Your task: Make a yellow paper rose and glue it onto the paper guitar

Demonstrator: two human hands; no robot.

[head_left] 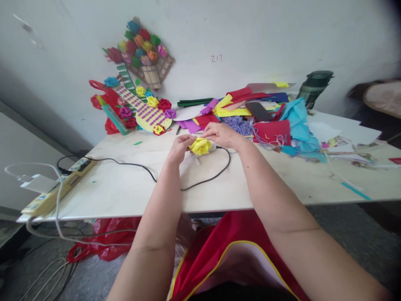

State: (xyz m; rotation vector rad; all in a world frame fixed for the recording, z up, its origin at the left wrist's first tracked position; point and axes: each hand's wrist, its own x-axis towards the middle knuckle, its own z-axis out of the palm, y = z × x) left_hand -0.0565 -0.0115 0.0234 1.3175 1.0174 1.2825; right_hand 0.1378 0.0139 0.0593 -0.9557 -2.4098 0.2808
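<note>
A yellow paper flower (201,146) is held over the table, between my two hands. My left hand (181,147) pinches its left edge with thumb and fingers. From the upper right, my right hand (221,134) reaches over it, its thumb and fingertips closed on the top petals. Just behind and below the flower is a small pale tool, mostly hidden, joined to a black cord (226,167) that loops across the tabletop. The undersides of the fingertips do not show.
Paper flowers and a guitar-shaped board (153,115) lean at the back left, beside a green glue bottle (114,117). Coloured paper, purple yarn (237,125), a phone (259,111) and a dark bottle (315,88) crowd the back right. A power strip (59,190) lies at the left edge.
</note>
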